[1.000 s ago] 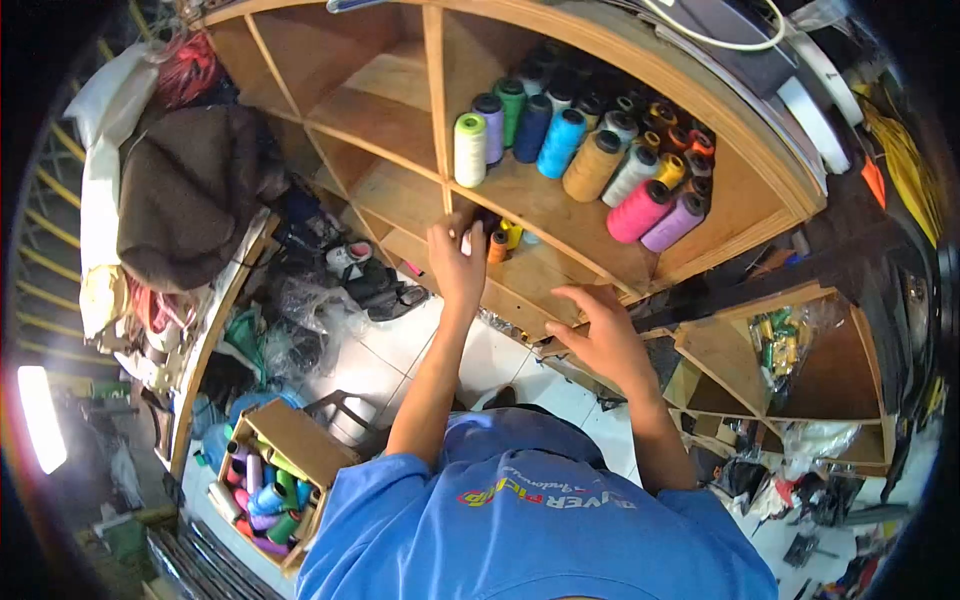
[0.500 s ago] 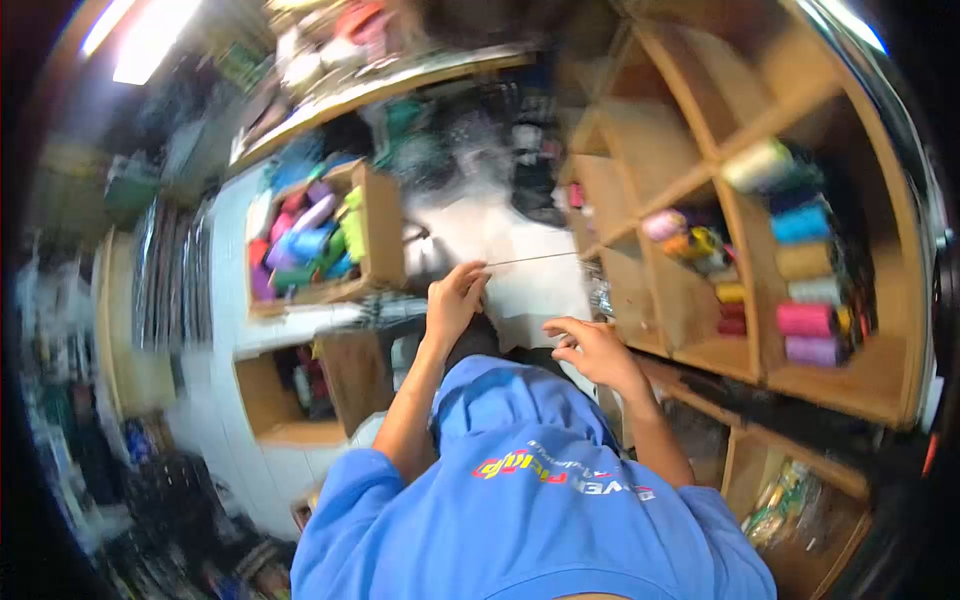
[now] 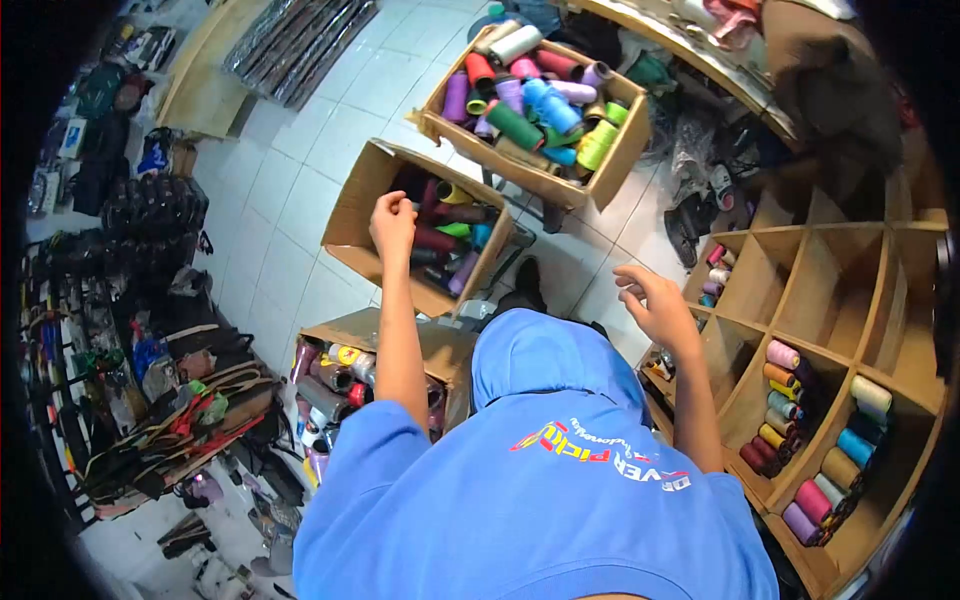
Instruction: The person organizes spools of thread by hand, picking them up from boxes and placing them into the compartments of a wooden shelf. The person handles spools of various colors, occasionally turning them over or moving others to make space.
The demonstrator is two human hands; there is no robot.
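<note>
My left hand (image 3: 393,226) hovers over the left side of a cardboard box (image 3: 360,190) of dark, green and purple thread spools, its fingers curled together; whether anything is between them is too small to tell. My right hand (image 3: 650,300) is raised to the left of a wooden shelf with compartments (image 3: 775,330), its fingers apart and nothing in them. Beyond my left hand, a higher cardboard box (image 3: 620,190) is heaped with colourful spools (image 3: 515,125).
At the lower left, another cardboard box (image 3: 440,345) holds spools. Spools in rows (image 3: 820,500) fill some shelf compartments. Bags and straps (image 3: 190,390) crowd the far left. Wrapped dark strips (image 3: 300,50) lie at the top left, and a dark cloth (image 3: 835,100) is at the top right.
The view has turned left and down, bringing more boxes into sight. My left hand has shifted left, over a box. The thin line that stretched right from its fingers no longer shows.
</note>
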